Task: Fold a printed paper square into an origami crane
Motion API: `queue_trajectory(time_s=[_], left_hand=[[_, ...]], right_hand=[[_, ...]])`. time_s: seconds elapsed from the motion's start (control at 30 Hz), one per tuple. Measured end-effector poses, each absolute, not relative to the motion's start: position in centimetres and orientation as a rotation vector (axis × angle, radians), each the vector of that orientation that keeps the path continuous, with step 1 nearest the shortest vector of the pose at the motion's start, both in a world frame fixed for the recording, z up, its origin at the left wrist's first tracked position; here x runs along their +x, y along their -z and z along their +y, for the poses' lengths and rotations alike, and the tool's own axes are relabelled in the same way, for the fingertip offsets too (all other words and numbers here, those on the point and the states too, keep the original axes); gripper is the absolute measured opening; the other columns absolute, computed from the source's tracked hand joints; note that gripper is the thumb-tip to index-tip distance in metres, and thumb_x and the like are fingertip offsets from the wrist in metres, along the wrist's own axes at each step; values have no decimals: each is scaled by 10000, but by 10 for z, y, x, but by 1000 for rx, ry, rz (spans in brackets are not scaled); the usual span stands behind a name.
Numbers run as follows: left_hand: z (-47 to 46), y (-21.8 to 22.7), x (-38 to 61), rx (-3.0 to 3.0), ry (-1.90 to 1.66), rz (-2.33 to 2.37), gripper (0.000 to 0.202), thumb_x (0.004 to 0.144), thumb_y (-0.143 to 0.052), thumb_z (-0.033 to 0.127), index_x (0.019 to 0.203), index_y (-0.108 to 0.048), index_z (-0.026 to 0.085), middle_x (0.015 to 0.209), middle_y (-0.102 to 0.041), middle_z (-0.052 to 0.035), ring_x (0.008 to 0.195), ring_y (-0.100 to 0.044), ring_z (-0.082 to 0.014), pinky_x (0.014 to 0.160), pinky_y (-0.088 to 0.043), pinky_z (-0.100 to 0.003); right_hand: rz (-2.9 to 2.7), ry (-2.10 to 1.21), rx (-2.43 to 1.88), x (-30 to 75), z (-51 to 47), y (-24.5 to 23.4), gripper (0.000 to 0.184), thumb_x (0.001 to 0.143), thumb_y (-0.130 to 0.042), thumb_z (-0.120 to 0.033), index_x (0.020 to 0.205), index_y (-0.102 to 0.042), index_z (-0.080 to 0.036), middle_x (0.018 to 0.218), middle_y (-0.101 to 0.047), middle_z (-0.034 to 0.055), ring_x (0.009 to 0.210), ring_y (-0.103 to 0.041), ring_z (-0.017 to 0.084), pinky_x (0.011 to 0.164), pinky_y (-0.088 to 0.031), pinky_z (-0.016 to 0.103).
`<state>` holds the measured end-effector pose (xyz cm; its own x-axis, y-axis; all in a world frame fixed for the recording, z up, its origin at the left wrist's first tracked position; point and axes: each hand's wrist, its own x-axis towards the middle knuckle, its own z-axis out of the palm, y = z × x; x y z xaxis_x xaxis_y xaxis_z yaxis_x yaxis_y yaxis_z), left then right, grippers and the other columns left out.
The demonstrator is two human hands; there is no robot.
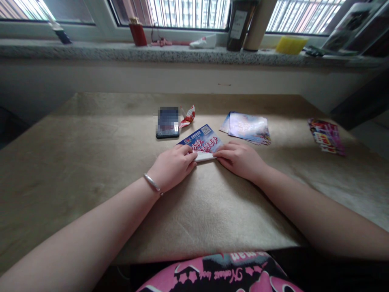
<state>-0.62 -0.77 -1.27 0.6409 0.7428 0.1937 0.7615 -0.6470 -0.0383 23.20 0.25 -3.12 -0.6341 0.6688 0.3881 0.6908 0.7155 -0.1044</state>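
Note:
A blue printed flyer (203, 140) with red lettering lies on the beige table (91, 162), its near edge folded up white. My left hand (172, 167), with a silver bangle on the wrist, presses the fold's left end with curled fingers. My right hand (240, 159) pinches the fold's right end. Both hands grip the paper against the table.
A dark phone (167, 123) lies just beyond the flyer, with a small folded red-and-white paper (187, 116) beside it. A stack of flyers (247, 127) sits to the right, and another leaflet (326, 136) lies far right. The windowsill (182, 52) holds a red cup, bottles and a yellow sponge.

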Motion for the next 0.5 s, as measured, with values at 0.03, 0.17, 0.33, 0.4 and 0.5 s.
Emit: queue_trajectory(time_s=[0.03,0.17,0.33,0.4,0.5], left_hand=[[-7,13,-6,-2740,243,-1266,254,905,-485,287,1086,-639,199,1073,-615,-67,1009,-562,-218,795,-518,-336],[-7,13,-6,-2736,238,-1275,253,901,-493,294,1080,-642,197,1068,-618,-66,1021,-559,-222,809,-516,-336],[-8,13,-6,-2725,233,-1275,258,897,-490,300,1082,-642,203,1070,-622,-67,1026,-558,-224,800,-514,-330],[-8,12,-6,-2722,229,-1279,262,896,-489,303,1089,-639,208,1075,-621,-65,1025,-558,-225,790,-515,-328],[-8,12,-6,-2722,225,-1279,267,896,-486,302,1093,-638,206,1072,-621,-63,1015,-558,-224,798,-512,-335]], right_hand=[[-2517,76,-1058,232,3,32,215,888,-515,-239,960,-714,-204,950,-701,40,843,-594,175,725,-459,289],[-2513,83,-1079,232,3,32,211,882,-526,-244,952,-723,-213,940,-699,43,840,-589,173,713,-455,285],[-2519,114,-1094,232,2,32,216,880,-524,-255,944,-728,-222,918,-697,42,826,-583,174,688,-441,286],[-2524,118,-1106,232,1,32,218,883,-521,-260,948,-727,-227,920,-696,38,824,-583,172,678,-433,283],[-2532,125,-1117,232,0,31,219,885,-519,-265,946,-726,-232,925,-696,34,821,-584,169,669,-426,281]])
